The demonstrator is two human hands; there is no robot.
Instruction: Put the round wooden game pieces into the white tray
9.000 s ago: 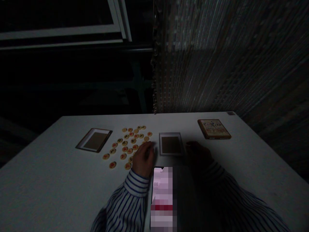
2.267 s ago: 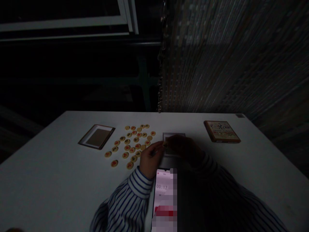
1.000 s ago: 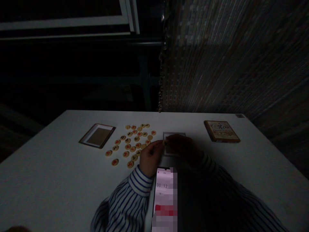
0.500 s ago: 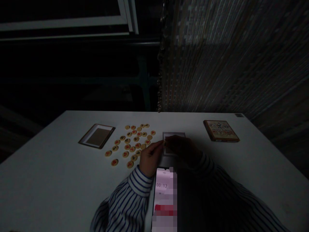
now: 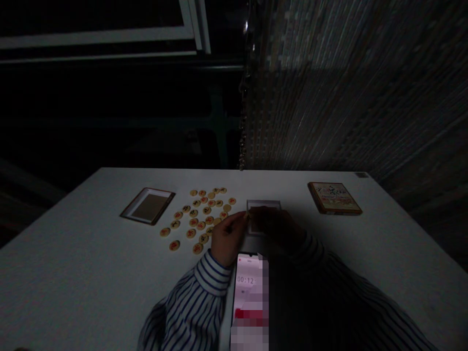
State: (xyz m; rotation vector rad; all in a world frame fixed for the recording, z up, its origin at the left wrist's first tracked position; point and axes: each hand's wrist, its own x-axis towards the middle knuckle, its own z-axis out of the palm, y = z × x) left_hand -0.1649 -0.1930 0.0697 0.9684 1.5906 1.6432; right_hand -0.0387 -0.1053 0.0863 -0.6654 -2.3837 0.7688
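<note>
The scene is very dark. My left hand (image 5: 227,240) pinches a small round game piece (image 5: 249,215) at the left edge of a shallow white-rimmed tray (image 5: 263,204). My right hand (image 5: 278,225) lies in deep shadow over the same tray, its fingers meeting the left hand's at the piece; how it grips is too dark to see. Several round tan pieces (image 5: 203,214) with red or black marks lie scattered just left of my left hand.
A second shallow tray (image 5: 147,206) sits at the left of the white table (image 5: 80,263). A printed game box lid (image 5: 334,197) lies at the far right. A lit phone (image 5: 250,297) showing a timer lies between my forearms. A beaded curtain (image 5: 347,83) hangs behind.
Nine seconds ago my left hand rested on the scattered pieces and my right beside the tray. Both have come together over the tray with a piece, and barely move in the last second.
</note>
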